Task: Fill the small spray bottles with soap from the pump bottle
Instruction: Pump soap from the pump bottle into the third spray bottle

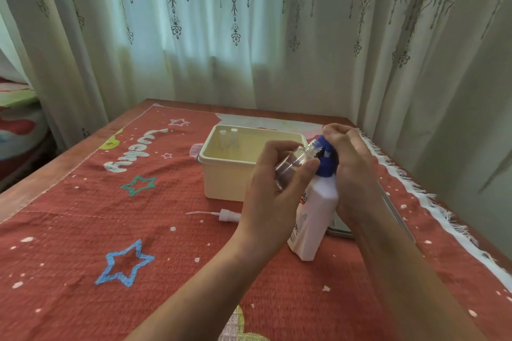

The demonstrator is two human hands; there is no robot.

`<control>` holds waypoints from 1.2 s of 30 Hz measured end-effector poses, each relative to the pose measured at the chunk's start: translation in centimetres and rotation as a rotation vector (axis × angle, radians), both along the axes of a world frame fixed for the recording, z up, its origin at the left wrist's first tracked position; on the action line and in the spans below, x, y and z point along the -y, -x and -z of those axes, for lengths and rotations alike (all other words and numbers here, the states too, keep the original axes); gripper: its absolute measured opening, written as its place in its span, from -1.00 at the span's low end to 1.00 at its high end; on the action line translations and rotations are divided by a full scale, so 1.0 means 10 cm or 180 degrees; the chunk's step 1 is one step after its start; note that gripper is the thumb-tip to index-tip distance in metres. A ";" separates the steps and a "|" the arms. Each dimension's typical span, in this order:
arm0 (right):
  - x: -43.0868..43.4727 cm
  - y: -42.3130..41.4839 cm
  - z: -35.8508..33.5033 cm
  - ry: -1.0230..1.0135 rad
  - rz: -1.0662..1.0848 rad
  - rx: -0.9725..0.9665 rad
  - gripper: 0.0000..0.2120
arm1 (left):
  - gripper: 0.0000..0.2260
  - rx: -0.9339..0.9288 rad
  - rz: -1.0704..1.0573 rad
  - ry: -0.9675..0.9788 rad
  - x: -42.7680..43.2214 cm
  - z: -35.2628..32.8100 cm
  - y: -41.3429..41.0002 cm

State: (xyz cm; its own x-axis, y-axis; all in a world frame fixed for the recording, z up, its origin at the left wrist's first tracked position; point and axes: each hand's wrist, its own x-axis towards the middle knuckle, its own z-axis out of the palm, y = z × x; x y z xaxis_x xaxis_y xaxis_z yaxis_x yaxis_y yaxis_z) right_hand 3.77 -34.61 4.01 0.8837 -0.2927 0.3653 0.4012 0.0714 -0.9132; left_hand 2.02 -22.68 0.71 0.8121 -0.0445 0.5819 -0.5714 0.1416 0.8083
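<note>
The left hand [277, 174] curls round the clear bottle [297, 159] and tilts its open neck against the blue pump [327, 163], so soap should land inside. The right hand [349, 163] wraps over that pump, apparently to press it and steady the pump bottle [315, 216], which stands on the desk [27, 188]. The spray cap [227, 214] lies aside, off for filling.

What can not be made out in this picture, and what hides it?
Head view only:
- Pump bottle label: covered partly by the left hand.
- Pump head top: under the right hand.
- Soap level in the clear bottle: blurred, behind the left hand.
- Grey flat thing: mostly hidden by the right forearm.
</note>
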 end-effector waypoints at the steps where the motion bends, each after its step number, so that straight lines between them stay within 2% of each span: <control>1: 0.00 0.00 0.00 0.0004 -0.0001 0.0009 -0.94 | -0.84 -0.0008 -0.0006 -0.0010 0.00 0.00 0.00; 4: -0.01 0.02 -0.01 -0.0002 -0.0002 0.0046 -0.95 | -0.84 0.0014 -0.0055 -0.0001 -0.01 -0.01 -0.01; 7: -0.02 0.03 0.00 -0.0021 -0.0051 -0.0024 -0.72 | -0.84 0.0030 -0.0032 0.0044 0.00 -0.03 -0.01; 8: -0.02 0.02 0.00 -0.0009 -0.0035 -0.0075 -0.72 | -0.84 0.0031 -0.0037 0.0039 0.00 -0.03 -0.01; 11: -0.01 0.00 0.01 -0.0095 -0.0008 -0.0054 -0.93 | -0.85 0.0012 -0.0035 0.0002 0.00 -0.01 0.00; 16: -0.02 0.03 -0.02 -0.0093 -0.0007 -0.0016 -0.91 | -0.84 0.0001 -0.0022 -0.0016 -0.01 -0.01 0.01; 19: -0.03 0.05 -0.01 0.0008 -0.0049 -0.0093 -0.80 | -0.85 0.0016 -0.0007 0.0032 -0.01 -0.04 0.00; 26: -0.03 0.04 -0.03 -0.0111 0.0006 -0.0083 -0.92 | -0.84 -0.0020 -0.0027 -0.0047 0.00 0.00 0.01; 30: -0.04 0.07 -0.03 -0.0007 -0.0043 -0.0156 -0.73 | -0.85 0.0041 -0.0017 0.0035 0.00 -0.03 0.00; 36: -0.03 0.03 -0.03 -0.0129 -0.0020 -0.0178 -0.90 | -0.83 -0.0015 -0.0012 -0.0002 0.00 0.01 -0.01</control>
State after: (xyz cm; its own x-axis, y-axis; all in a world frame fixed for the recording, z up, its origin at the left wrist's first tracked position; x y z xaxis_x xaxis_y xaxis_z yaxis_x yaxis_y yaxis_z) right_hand 3.43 -34.32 4.32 0.9042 -0.3007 0.3033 0.3490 0.1110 -0.9305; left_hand 2.07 -22.73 0.59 0.8150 -0.0418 0.5780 -0.5681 0.1388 0.8112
